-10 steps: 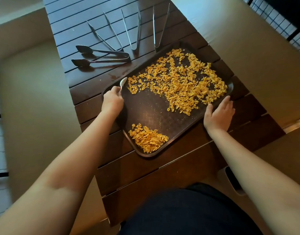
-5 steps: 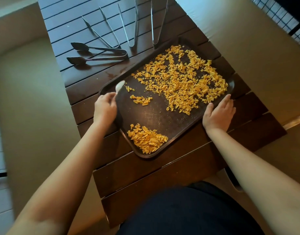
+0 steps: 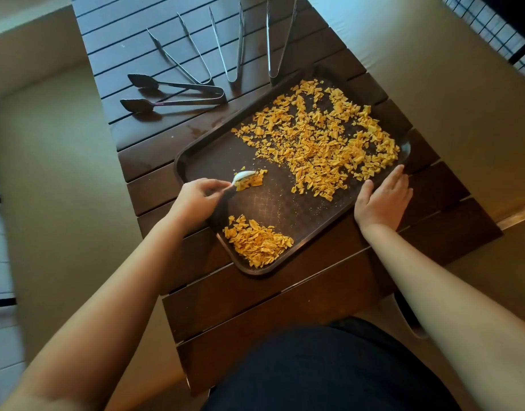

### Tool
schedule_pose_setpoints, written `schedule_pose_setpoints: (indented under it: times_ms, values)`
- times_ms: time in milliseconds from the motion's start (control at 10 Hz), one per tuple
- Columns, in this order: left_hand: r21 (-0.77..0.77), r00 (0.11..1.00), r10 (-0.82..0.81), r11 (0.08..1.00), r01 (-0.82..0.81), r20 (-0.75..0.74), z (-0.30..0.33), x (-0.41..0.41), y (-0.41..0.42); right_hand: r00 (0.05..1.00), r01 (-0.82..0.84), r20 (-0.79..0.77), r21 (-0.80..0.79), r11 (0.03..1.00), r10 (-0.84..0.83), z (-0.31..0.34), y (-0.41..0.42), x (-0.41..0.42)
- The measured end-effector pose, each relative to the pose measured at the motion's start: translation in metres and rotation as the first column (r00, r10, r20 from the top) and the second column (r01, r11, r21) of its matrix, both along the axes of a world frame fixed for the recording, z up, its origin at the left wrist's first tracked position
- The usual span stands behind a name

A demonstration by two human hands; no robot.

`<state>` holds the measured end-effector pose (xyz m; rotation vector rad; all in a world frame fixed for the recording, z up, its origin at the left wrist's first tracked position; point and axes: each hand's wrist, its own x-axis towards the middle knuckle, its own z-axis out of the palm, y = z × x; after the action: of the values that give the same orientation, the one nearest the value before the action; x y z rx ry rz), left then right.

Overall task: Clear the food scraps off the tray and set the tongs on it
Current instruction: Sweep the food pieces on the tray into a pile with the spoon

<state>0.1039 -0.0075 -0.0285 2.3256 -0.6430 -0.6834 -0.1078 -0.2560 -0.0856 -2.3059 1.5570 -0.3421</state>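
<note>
We have the left hand (image 3: 197, 200) pinching the handle of a small white spoon (image 3: 244, 175), bowl down on the tray (image 3: 193, 161), with a little clump of scraps (image 3: 252, 181) touching it. The right hand (image 3: 384, 200) lies spread, fingers flat on the tray's right rim, steadying it.

Step in hand, as we judge it: raking scraps toward the near-corner pile (image 3: 258, 243). To do it well we keep the spoon's edge low against the tray floor and pull in short strokes toward that pile — long fast ones would likely flick the light flakes over the low rim. The right hand should keep its pressure, since the tray sits angled on the slatted table (image 3: 255, 298) and could slide.

Most of the job is left: the big spread of scraps (image 3: 323, 143) covers the far right half of the tray (fine crumbs too, which the spoon may skip).

Around: four tongs lie on the table beyond the tray — dark-tipped tongs (image 3: 172, 93) at left, three plain metal ones (image 3: 234, 46) fanned beside them, the rightmost with its hinge end close to the tray's far rim. None is on the tray yet. Nothing blocks the raking path; a bin is not clearly visible.
</note>
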Motion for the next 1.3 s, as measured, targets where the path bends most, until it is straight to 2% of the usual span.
schedule_pose_setpoints:
  times_ms: [100, 200, 300, 400, 600, 700, 800, 900, 1100, 1200, 1300]
  values:
    - [-0.080, 0.981, 0.179, 0.982, -0.173, 0.080, 0.002, 0.008, -0.001, 1.000, -0.001, 0.004, -0.004, 1.000, 0.001, 0.001, -0.001, -0.001]
    - [-0.052, 0.952, 0.274, 0.962, -0.269, 0.135, 0.001, 0.015, -0.006, 1.000, 0.000, 0.004, -0.003, 1.000, 0.000, 0.002, 0.000, 0.000]
    - [0.003, 0.970, 0.207, 0.978, -0.209, 0.128, 0.000, 0.010, -0.017, 1.000, -0.007, 0.009, -0.004, 1.000, 0.007, 0.001, 0.000, 0.000]
    - [0.006, 0.993, 0.078, 0.997, -0.079, 0.085, 0.002, -0.003, -0.027, 1.000, -0.004, 0.020, -0.006, 1.000, 0.004, 0.001, 0.000, -0.001]
    - [0.117, 0.983, -0.184, 0.977, 0.179, 0.031, 0.009, -0.019, -0.014, 1.000, -0.006, 0.019, -0.009, 1.000, 0.007, 0.000, -0.001, 0.000]
    - [0.012, 0.999, -0.047, 0.999, 0.047, 0.022, 0.010, -0.016, -0.008, 1.000, -0.002, 0.018, -0.009, 1.000, 0.002, 0.001, -0.001, 0.000]
    - [-0.053, 0.985, 0.138, 0.990, -0.133, 0.100, 0.007, -0.006, -0.011, 1.000, 0.001, 0.018, -0.009, 1.000, -0.001, 0.000, 0.000, 0.000]
    - [-0.034, 0.991, 0.115, 0.993, -0.113, 0.071, 0.004, -0.004, -0.023, 1.000, -0.001, 0.020, -0.012, 1.000, 0.002, 0.000, -0.001, -0.001]
    - [0.011, 0.999, -0.054, 0.998, 0.054, 0.007, 0.007, -0.015, -0.030, 1.000, 0.000, 0.024, -0.008, 1.000, 0.000, 0.000, -0.001, -0.001]
    - [0.051, 0.986, -0.153, 0.986, 0.156, -0.070, 0.011, -0.014, -0.015, 1.000, 0.003, 0.021, -0.009, 1.000, -0.003, 0.000, -0.001, 0.000]
    - [-0.042, 0.999, -0.006, 0.999, 0.004, -0.047, 0.011, -0.012, 0.001, 1.000, 0.004, 0.022, -0.010, 1.000, -0.004, 0.000, 0.000, 0.000]
